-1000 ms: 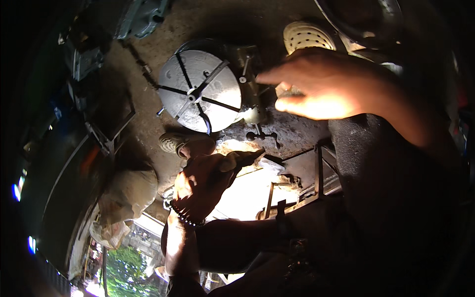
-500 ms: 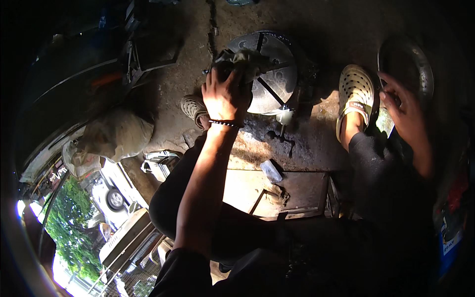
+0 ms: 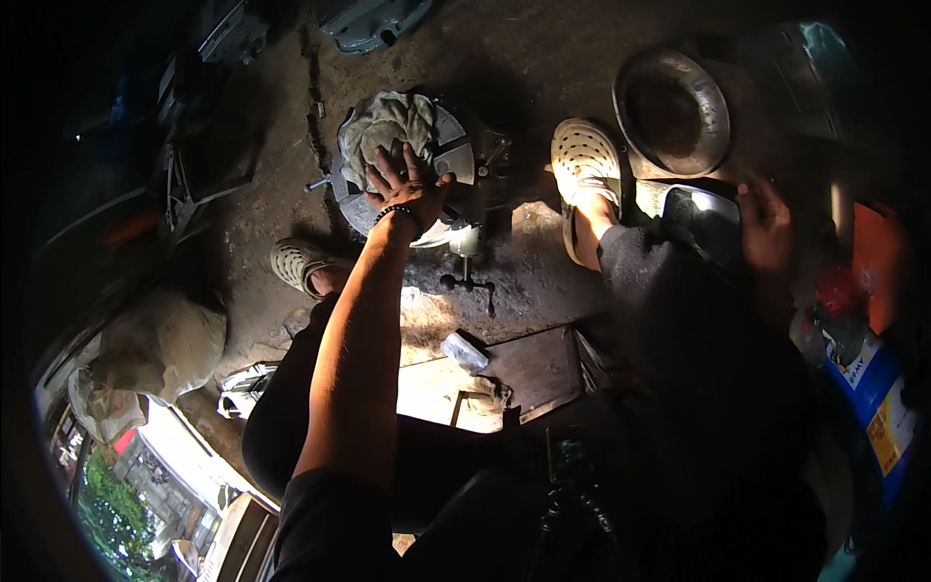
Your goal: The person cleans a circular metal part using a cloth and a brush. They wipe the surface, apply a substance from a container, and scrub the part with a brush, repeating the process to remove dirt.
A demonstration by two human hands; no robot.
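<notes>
A crumpled grey-white rag (image 3: 388, 126) lies on a round, slotted metal disc (image 3: 456, 165) like a rotary table, low on the floor between my feet. My left hand (image 3: 409, 194) is flat with fingers spread, across the rag's near edge and the disc. Below the disc's near side, a small crank handle (image 3: 467, 283) sticks out toward me. Away to the right, my right hand (image 3: 768, 228) is in shadow, its fingers loosely apart and nothing visible in them. It is beside a dark, square-cornered container (image 3: 700, 218) that catches light on its top.
A round metal pan (image 3: 626, 107) lies beyond my right clog (image 3: 587, 160). My left clog (image 3: 299, 267) is left of the disc. Nearer are a clear plastic packet (image 3: 465, 353) and a board (image 3: 533, 369). A blue container (image 3: 863, 373) stands far right, a pale sack (image 3: 160, 344) left.
The view has shifted right, so the scene sits further left. My left hand, earlier closed over the bunched cloth, is now spread flat, and the rag lies wider. The right hand is lower beside the dark container.
</notes>
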